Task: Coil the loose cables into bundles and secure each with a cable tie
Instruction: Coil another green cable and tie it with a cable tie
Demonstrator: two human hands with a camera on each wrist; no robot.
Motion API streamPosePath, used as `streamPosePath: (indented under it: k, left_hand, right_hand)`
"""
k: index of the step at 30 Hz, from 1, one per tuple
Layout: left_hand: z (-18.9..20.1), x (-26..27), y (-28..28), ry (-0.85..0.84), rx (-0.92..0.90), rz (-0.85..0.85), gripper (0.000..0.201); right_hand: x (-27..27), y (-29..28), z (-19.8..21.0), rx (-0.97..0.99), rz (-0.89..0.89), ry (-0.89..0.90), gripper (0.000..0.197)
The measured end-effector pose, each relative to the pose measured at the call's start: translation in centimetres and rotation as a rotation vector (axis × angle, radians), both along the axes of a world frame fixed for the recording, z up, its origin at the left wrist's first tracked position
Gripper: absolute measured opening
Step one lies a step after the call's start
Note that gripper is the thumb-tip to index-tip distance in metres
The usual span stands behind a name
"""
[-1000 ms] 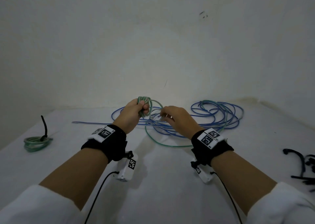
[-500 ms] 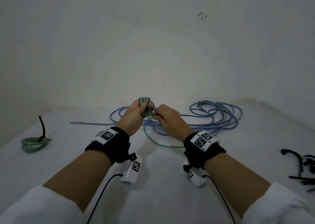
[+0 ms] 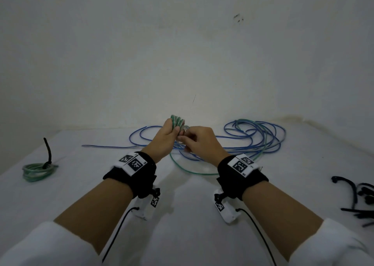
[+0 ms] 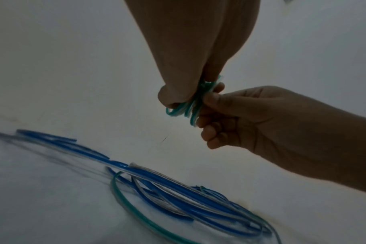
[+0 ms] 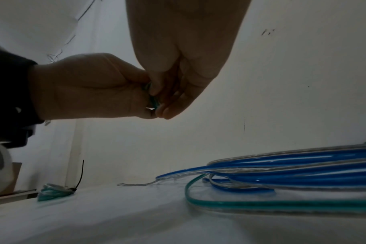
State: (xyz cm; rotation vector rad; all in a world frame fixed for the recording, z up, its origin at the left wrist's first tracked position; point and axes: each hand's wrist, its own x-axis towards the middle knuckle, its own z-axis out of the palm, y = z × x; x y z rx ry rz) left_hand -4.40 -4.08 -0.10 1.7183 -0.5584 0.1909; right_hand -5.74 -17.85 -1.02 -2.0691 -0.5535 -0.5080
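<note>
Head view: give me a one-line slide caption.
Both hands, left and right, grip a small green cable coil above loose blue cables on the white table.

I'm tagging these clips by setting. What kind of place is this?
Probably a plain indoor corner set up for recording: a white cloth-covered surface meets bare, scuffed white walls. On it lie only loose blue cables, one tied green coil and spare black cable ties.

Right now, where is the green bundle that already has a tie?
In the head view the tied green bundle lies at the far left of the white table, apart from the loose blue cables and both hands.
</note>
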Motion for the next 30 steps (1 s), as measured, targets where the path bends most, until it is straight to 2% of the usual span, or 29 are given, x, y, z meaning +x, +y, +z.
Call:
streamPosePath:
  k: [2, 4, 7, 9, 12, 17, 20, 25, 30]
  left_hand:
    - [0.2, 0.0, 0.1, -0.034, 0.067, 0.03, 0.02]
    - [0.1, 0.3, 0.4, -0.012, 0.118, -0.022, 0.021]
    - [-0.2, 0.5, 0.6, 0.065, 0.159, -0.138, 0.021]
    - [-0.3, 0.4, 0.6, 0.087, 0.178, -0.207, 0.026]
    - [-0.3, 0.2, 0.5, 0.069, 0.234, -0.221, 0.025]
    - [-0.5, 0.4, 0.6, 0.059, 0.223, -0.101, 0.002]
    - [-0.6, 0.2, 0.4, 0.017, 0.274, -0.104, 0.006]
    - [-0.6, -0.1, 0.0, -0.022, 0.288, -0.129, 0.01]
    - [-0.6, 0.1, -0.7, -0.027, 0.32, -0.123, 0.006]
  right_hand:
    - [0.2, -0.7, 0.1, 0.012, -0.066, -0.104, 0.018]
    - [0.3, -1.3, 0.4, 0.078, -0.068, -0.161, 0.016]
    - [0.9, -2.2, 0.9, 0.014, 0.007, -0.04, 0.039]
    - [1.0, -2.5, 1.3, -0.066, 0.095, 0.085, 0.045]
    - [1.1, -2.6, 1.2, -0.072, 0.193, 0.144, 0.038]
    - [0.9, -2.7, 0.8, -0.11, 0.122, 0.081, 0.021]
    - [0.8, -2.7, 0.5, -0.056, 0.112, 0.187, 0.012]
    - [0.5, -3.0, 0.9, 0.102, 0.177, 0.345, 0.015]
    - [0.3, -3.7, 1.4, 0.129, 0.188, 0.39, 0.013]
